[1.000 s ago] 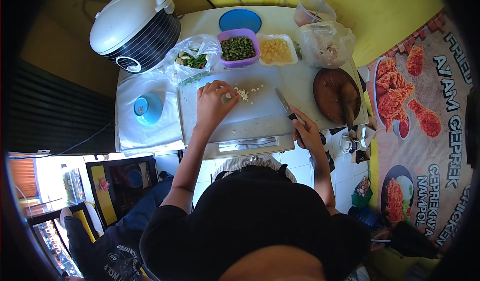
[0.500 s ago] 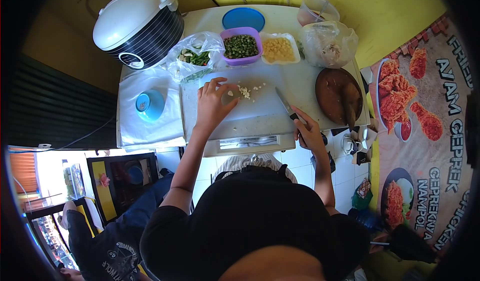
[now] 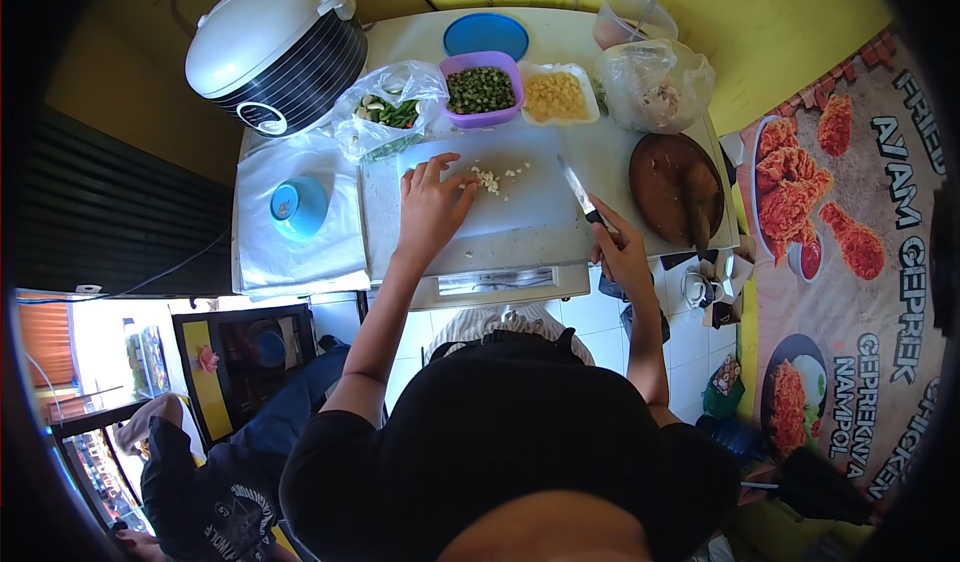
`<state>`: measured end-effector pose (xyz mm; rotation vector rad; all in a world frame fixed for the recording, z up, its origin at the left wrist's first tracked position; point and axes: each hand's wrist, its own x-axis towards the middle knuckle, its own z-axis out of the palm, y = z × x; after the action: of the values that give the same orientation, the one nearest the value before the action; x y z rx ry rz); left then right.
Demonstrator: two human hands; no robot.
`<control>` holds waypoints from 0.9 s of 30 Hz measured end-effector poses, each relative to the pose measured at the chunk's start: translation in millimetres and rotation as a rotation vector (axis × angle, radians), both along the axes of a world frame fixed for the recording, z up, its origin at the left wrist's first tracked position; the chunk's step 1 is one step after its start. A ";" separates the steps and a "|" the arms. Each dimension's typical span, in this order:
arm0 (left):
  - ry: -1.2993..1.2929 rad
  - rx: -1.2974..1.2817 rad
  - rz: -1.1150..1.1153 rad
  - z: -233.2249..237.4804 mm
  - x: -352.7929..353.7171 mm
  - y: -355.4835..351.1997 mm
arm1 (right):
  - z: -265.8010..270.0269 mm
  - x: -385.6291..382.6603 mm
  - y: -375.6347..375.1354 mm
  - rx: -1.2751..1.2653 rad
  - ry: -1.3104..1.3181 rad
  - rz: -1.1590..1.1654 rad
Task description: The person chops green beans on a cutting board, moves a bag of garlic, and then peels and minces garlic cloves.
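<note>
Since half a second ago the knife (image 3: 574, 185) has swung up and to the right, its blade now clear of the cutting board (image 3: 500, 227) and angled over the counter (image 3: 615, 147). The left hand (image 3: 432, 207) has slid closer to the chopped bits (image 3: 488, 179).

Progress: a small scatter of pale chopped bits lies on the far middle of the board, touching the left fingertips. The cut looks coarse and uneven, so I judge the chopping partly done, with finer cutting or gathering left. No whole pieces are visible on the board.

Hand pose: the left hand lies palm down on the board, loosely open, fingers reaching forward and thumb set toward the bits. It grips nothing that I can see. The right hand (image 3: 622, 254) is closed round the knife handle at the board's near right corner, with the blade pointing away from the person.

Nearby, along the far edge of the counter: a plastic bag (image 3: 390, 112) of vegetables, a purple tub (image 3: 482, 89) of chopped greens and a white tray (image 3: 556, 97) of yellow kernels. A dark mortar (image 3: 672, 187) stands to the right.
</note>
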<state>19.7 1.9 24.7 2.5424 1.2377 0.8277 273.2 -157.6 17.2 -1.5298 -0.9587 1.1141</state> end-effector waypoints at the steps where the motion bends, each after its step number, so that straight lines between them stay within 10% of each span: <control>1: 0.000 0.002 -0.001 0.7 -0.6 -0.5 | -0.1 -1.1 0.4 0.001 0.001 0.016; 27: -0.098 -0.062 0.143 -6.0 -18.3 -3.1 | 4.7 -63.0 29.3 0.022 -0.073 0.363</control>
<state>1.3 -1.2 18.7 2.3575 1.4033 0.9165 210.2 -128.3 21.9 -1.4195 -1.3320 1.3004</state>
